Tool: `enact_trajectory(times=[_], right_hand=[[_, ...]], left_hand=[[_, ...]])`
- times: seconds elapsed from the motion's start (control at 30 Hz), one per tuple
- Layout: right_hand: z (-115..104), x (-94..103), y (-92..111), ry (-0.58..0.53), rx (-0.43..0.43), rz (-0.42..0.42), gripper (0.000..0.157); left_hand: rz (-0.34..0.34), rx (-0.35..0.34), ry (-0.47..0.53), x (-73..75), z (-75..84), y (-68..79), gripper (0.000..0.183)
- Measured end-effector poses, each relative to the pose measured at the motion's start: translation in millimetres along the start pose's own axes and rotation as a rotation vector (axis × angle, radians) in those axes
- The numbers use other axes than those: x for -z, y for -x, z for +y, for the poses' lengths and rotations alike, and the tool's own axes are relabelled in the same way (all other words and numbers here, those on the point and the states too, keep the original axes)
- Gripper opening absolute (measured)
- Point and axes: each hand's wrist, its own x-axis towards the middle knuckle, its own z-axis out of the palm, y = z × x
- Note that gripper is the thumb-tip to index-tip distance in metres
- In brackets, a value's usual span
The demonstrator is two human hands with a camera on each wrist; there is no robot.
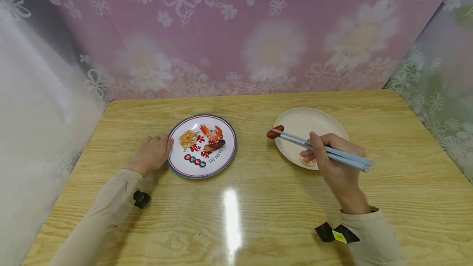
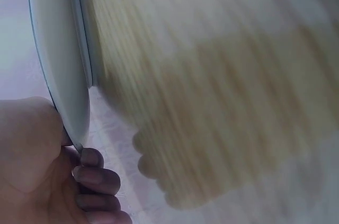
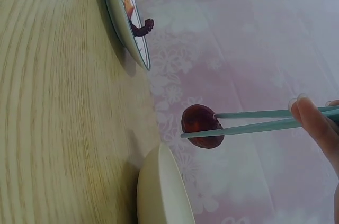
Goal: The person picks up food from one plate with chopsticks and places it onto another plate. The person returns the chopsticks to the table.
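Observation:
My right hand holds a pair of light blue chopsticks. Their tips pinch a glossy red-brown, rounded piece of food, raised over the left rim of a cream plate. Partly behind the right fingers, a pale round food piece lies on that plate. My left hand grips the left rim of a white patterned plate, thumb above and curled fingers below. A lotus root slice, a shrimp and a dark red, tentacle-like piece lie on it.
Both plates stand on a wood-grain table, with a gap between them. A pink floral curtain hangs behind the table's far edge. Pale cloth covers the left and right sides.

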Motion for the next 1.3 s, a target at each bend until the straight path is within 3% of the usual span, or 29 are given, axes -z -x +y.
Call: enact_trajectory(times=[0.2, 0.83, 1.1, 1.3], right_hand=[[0.3, -8.9, -3.3, 0.063, 0.023, -0.054, 0.015], [-7.3, -47.3, -3.0, 0.024, 0.103, -0.197, 0.018], [-9.2, -60.9, 1.0, 0.041, 0.158, -0.227, 0.028], [-9.2, -73.2, 8.3, -0.03, 0.106, -0.249, 0.026]], left_hand=[[-0.003, 0.004, -0.007, -0.1, -0.5, -1.2, 0.042], [-0.01, 0.029, -0.009, 1.2, 0.4, 0.2, 0.043], [0.05, -0.034, -0.054, 0.1, -0.5, 0.7, 0.037], [0.03, -0.016, -0.049, 0.0, -0.1, -0.2, 0.037]])
